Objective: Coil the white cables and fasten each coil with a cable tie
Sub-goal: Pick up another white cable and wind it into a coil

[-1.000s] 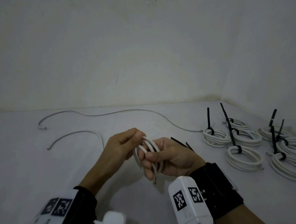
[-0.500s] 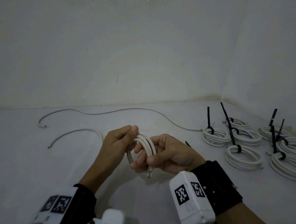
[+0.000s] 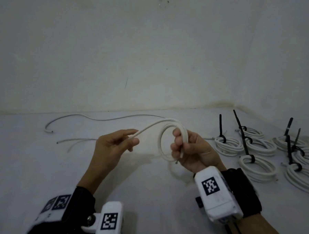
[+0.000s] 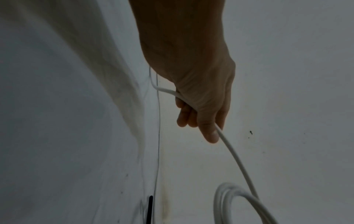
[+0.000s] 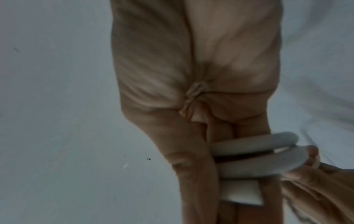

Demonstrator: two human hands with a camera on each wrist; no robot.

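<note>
A: What is the right hand [image 3: 193, 150] doing?

B: Its fingers are curled round the coil [image 3: 171, 142], clamping the loops together at the coil's right side. In the right wrist view the strands [image 5: 254, 157] lie stacked across the fingers.

A: How does the coil look?

B: Smooth white round cable, a few loose loops standing roughly upright above the white surface [image 3: 37, 176]. One cut end [image 3: 177, 161] pokes out just below the grip.

A: And the left hand [image 3: 114, 147]?

B: Thumb and fingers pinch the free run of the same cable [image 4: 235, 159]. From that pinch it arcs up and to the right into the top of the coil; behind the pinch it trails off toward the surface.

A: Anything else nearby?

B: Right of the gripping hand, well apart, lie finished coils [image 3: 256, 167] on the surface, each cinched with a black tie [image 3: 240, 128] whose tail stands up. Beyond the left hand another loose cable [image 3: 103, 117] lies near the wall [image 3: 147, 54].
</note>
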